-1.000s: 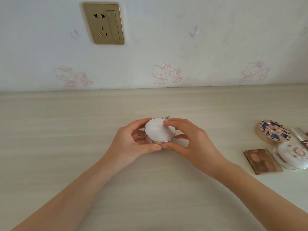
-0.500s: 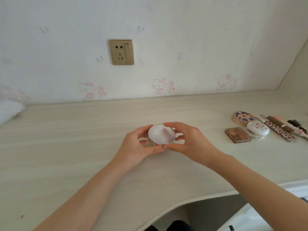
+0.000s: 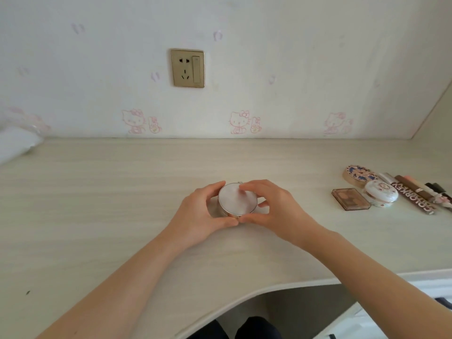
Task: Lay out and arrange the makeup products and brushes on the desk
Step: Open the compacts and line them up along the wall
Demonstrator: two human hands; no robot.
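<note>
A round compact (image 3: pixel 236 201) with a pale pink lid and silver rim sits at the middle of the desk (image 3: pixel 97 204). My left hand (image 3: pixel 199 214) grips its left side, thumb under the front edge. My right hand (image 3: pixel 276 209) grips its right side, with a fingertip on the lid. At the right lie a brown eyeshadow palette (image 3: pixel 350 199), a white floral compact (image 3: pixel 380 196), a round blue-patterned compact (image 3: pixel 359 174) and several tubes and pencils (image 3: pixel 413 194).
A wall with a gold socket (image 3: pixel 187 68) and pink cat stickers stands behind the desk. A white plastic bag (image 3: pixel 14 145) lies at the far left. The desk's front edge curves inward near me. A side panel closes the right end.
The camera has pulled back and tilted, so more of the desk and the products at the right show. Both hands keep hold of the round compact at the same spot.
</note>
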